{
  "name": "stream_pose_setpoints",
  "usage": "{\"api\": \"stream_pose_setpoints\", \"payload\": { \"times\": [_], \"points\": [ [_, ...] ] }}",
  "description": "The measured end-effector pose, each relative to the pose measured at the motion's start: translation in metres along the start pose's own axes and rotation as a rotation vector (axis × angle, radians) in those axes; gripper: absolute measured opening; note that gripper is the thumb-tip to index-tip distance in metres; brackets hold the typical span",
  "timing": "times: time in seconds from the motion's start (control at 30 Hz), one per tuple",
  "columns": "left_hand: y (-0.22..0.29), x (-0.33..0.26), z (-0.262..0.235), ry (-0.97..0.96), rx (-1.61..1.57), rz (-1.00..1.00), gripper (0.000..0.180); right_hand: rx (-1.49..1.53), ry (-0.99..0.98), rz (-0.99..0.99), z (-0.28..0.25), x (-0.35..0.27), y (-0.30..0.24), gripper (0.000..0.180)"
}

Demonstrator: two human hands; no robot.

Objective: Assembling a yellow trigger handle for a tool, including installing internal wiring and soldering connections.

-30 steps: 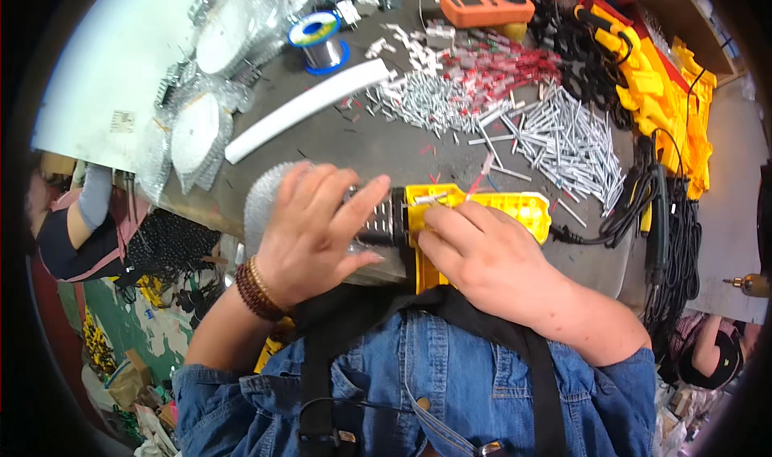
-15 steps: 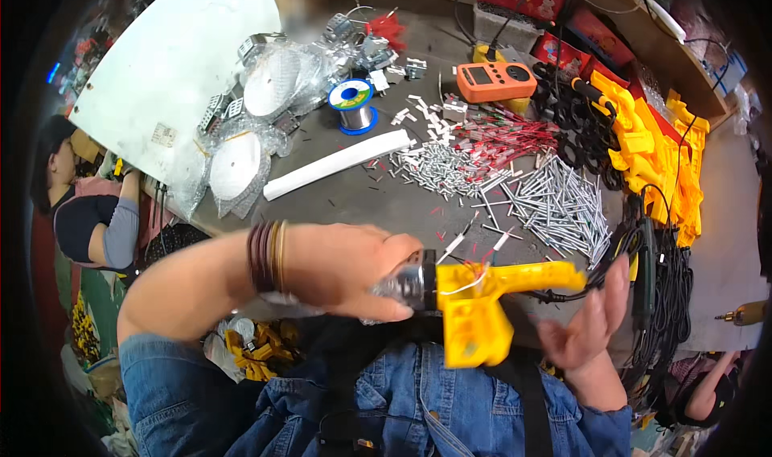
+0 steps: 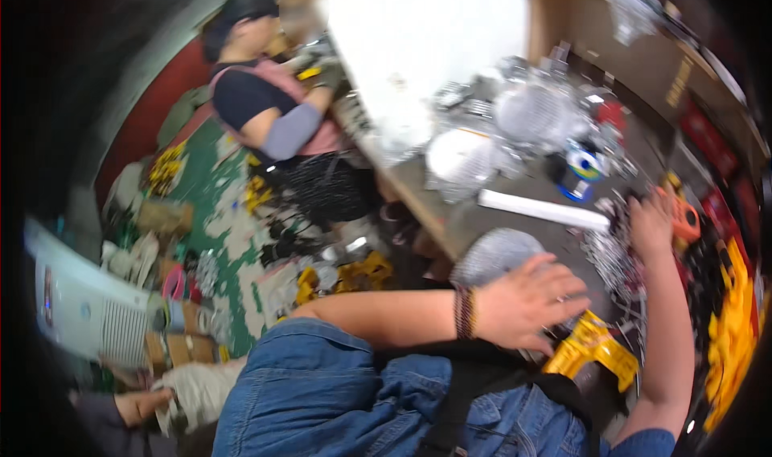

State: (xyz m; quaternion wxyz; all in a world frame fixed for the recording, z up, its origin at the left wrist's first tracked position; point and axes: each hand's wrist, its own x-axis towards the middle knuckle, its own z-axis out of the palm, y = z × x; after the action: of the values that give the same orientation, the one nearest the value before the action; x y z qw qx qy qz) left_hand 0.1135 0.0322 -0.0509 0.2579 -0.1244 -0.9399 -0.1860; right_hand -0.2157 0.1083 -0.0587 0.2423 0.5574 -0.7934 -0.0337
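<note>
My left hand (image 3: 531, 300) lies with fingers spread beside a yellow plastic housing (image 3: 591, 348). The housing sits close to my body, just past my fingertips; what lies under the palm is hidden. Behind that hand is a round bubble-wrapped piece (image 3: 500, 256). My right hand (image 3: 651, 224) reaches far across the bench to the small parts, next to an orange meter (image 3: 685, 220). Its fingers point down into the heap and are blurred, so a grip does not show. A pile of metal pins (image 3: 607, 256) lies just left of it.
A white tube (image 3: 543, 209), a blue solder spool (image 3: 583, 168) and bubble-wrapped discs (image 3: 462, 158) occupy the bench. More yellow housings (image 3: 732, 328) are stacked on the right. A co-worker (image 3: 277, 111) stands at the far left; boxes (image 3: 165, 216) clutter the floor.
The view has swung left, bringing more floor and the co-worker in. My right hand has gone from beside the housing to the parts heap. The left hand's fingers have spread.
</note>
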Motion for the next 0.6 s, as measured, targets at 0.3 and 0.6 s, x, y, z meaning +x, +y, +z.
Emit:
{"api": "stream_pose_setpoints", "payload": {
  "times": [0.3,0.6],
  "points": [
    [0.005,0.011,-0.041,0.337,0.321,0.113,0.054,0.565,-0.016,-0.087,-0.141,-0.084,-0.028,0.065],
    [0.038,0.036,-0.055,0.124,0.133,0.200,0.012,0.842,-0.444,-0.241,-0.232,-0.154,-0.054,0.054]
  ]
}}
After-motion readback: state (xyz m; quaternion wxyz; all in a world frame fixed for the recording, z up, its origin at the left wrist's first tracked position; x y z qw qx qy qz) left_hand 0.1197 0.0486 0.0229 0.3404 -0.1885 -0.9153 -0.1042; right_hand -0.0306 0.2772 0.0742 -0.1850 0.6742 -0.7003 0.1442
